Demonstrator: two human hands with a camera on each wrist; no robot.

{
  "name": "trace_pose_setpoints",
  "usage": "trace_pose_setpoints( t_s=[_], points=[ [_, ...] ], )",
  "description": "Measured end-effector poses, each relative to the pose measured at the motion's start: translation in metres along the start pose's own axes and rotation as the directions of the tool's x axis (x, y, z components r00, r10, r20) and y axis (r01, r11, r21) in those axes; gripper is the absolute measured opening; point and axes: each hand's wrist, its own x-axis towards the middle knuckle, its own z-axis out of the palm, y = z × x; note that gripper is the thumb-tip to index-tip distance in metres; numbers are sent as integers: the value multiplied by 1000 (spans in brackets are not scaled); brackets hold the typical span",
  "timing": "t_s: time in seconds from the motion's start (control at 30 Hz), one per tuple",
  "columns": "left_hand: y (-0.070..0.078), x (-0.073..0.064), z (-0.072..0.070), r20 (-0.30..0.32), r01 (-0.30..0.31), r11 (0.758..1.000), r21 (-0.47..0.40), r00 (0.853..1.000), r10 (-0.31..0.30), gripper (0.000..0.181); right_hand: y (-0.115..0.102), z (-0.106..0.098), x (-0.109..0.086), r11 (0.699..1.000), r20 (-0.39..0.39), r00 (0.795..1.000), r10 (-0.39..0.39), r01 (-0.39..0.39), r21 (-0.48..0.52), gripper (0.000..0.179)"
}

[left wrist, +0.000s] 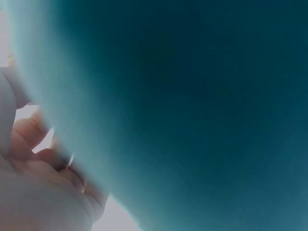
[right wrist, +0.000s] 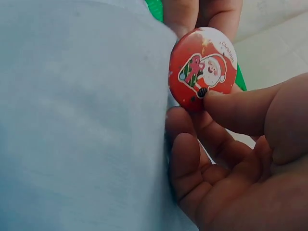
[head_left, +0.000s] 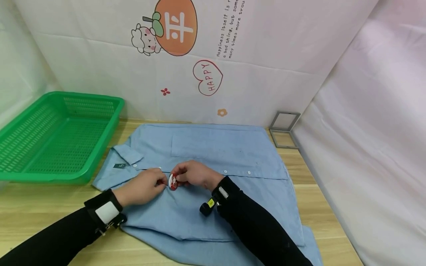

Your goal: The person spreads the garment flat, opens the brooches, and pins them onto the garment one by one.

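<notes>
A light blue button-up shirt (head_left: 213, 144) lies spread on the table, its collar toward the left. My right hand (head_left: 196, 174) pinches a round red badge (head_left: 173, 182) at the shirt's front, close to the button line. The right wrist view shows a Santa picture on the badge (right wrist: 204, 67), with my thumb on its face and the shirt cloth against its edge. Just left of the badge, my left hand (head_left: 141, 187) grips a fold of the shirt with curled fingers. Blurred cloth (left wrist: 192, 120) fills most of the left wrist view and hides part of that hand.
A green plastic basket (head_left: 90, 159) stands at the left on the wooden table (head_left: 50, 210). At the back right, a grey folding frame (head_left: 283, 130) leans near the corner. White printed cloth (head_left: 266, 88) hangs behind, and plain white cloth (head_left: 372, 129) hangs along the right side.
</notes>
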Motion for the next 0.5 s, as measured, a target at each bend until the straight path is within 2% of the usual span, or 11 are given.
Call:
trace_pose_setpoints(
  t_s=[0.17, 0.3, 0.5],
  points=[
    [-1, 0, -2, 5, 60, 995, -85, 998, -60, 13, 5, -3, 5, 999, 52, 998, -19, 17, 43, 16],
    [-3, -1, -2, 14, 65, 993, -100, 998, -64, 11, 7, -3, 7, 998, 68, 998, -14, 10, 55, 17],
    [-5, -1, -2, 4, 55, 995, -83, 998, -55, 12, 4, 1, 11, 1000, 46, 999, 4, -5, 7, 16]
  ],
)
